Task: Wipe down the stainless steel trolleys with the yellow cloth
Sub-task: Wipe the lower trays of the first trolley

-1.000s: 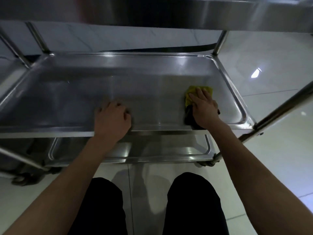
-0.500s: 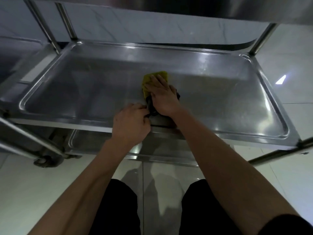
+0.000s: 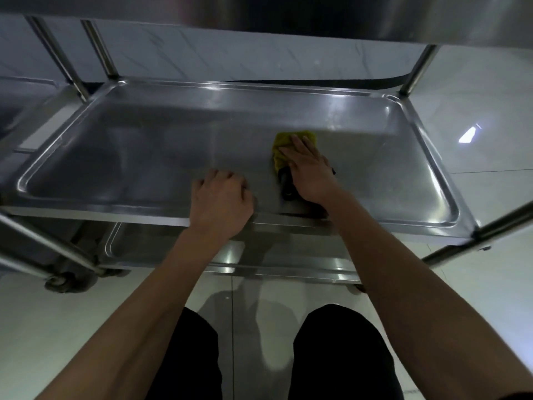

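The stainless steel trolley's middle shelf (image 3: 138, 157) is a shallow tray with a raised rim, right in front of me. On it, right of centre, lies the yellow cloth (image 3: 281, 141). My right hand (image 3: 308, 171) presses on it with flat, straight fingers; a dark part of the cloth shows beneath the palm. My left hand (image 3: 220, 200) rests on the tray just inside its front rim, fingers curled under, holding nothing.
The top shelf's underside (image 3: 288, 18) hangs close overhead. A lower shelf (image 3: 288, 255) and a caster (image 3: 60, 282) show below. Upright posts (image 3: 415, 70) stand at the corners. A second trolley (image 3: 17, 111) adjoins on the left. My knees (image 3: 187, 356) are on the pale tiled floor.
My right hand slid the cloth from the shelf's right side to beside my left hand, and has now moved it back to the right. My left hand stays at the front rim.
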The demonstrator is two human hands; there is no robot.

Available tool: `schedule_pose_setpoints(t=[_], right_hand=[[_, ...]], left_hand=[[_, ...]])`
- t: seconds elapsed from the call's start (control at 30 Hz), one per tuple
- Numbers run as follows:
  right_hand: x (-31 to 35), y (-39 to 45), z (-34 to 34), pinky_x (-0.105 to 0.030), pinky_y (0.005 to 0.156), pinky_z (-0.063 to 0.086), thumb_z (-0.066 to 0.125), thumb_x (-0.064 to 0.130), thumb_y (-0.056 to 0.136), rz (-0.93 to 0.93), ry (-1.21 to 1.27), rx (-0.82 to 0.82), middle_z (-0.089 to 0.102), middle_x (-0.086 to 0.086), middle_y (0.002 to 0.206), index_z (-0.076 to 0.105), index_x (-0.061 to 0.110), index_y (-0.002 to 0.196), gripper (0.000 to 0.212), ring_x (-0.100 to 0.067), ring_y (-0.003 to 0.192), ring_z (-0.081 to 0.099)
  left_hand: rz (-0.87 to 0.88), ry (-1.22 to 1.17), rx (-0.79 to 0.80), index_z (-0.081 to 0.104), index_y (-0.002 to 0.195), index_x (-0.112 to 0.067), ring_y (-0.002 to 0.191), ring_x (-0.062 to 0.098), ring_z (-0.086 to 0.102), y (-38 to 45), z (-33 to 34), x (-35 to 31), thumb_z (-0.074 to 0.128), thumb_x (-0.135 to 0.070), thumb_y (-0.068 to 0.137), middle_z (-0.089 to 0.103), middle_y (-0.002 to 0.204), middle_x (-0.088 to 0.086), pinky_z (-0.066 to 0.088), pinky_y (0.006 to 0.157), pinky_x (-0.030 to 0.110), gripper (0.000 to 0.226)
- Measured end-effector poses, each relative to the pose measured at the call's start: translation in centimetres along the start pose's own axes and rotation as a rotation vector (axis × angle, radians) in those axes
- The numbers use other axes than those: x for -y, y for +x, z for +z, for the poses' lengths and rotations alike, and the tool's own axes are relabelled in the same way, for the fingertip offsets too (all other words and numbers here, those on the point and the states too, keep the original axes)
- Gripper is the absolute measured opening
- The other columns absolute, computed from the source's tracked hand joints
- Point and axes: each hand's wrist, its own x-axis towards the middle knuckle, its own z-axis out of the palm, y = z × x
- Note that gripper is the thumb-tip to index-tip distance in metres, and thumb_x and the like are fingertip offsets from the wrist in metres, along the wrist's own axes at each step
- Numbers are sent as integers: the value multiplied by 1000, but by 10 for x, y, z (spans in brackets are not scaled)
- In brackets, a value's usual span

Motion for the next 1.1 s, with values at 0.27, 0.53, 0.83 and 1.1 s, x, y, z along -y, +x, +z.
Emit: schedule_pose_setpoints(t=[0.27,0.53,0.83,1.1], right_hand=[[-110,-66,-50,-48,123,15,36,17,103,235,-78,-40,6,3,167,32,28,153,52,-19,154,2],[-180,-120,-84,-48,113,30,42,14,98,428,-189,-150,14,-1,166,38,26,150,53,-22,153,9],[-176,-92,-84,-49,117,25,40,16,100,422,-152,-135,16,2,165,38,25,150,51,-21,153,8],[-123,-29,-57,-51,120,18,39,15,101,344,-147,-95,16,2,165,40,25,149,49,-22,153,7]], left_hand=[[262,-78,148,66,111,-17,113,27,54,11,27,-123,42,-29,94,62,120,5,44,95,42,32],[235,-67,233,70,107,-23,110,28,56,16,43,-166,38,-35,96,60,115,2,48,94,45,36],[336,-212,207,72,110,-22,107,24,59,22,41,-137,46,-28,92,66,114,-2,48,96,41,32],[133,-47,87,70,107,-20,112,29,53,41,12,-46,52,-31,92,63,117,4,47,94,44,26]])
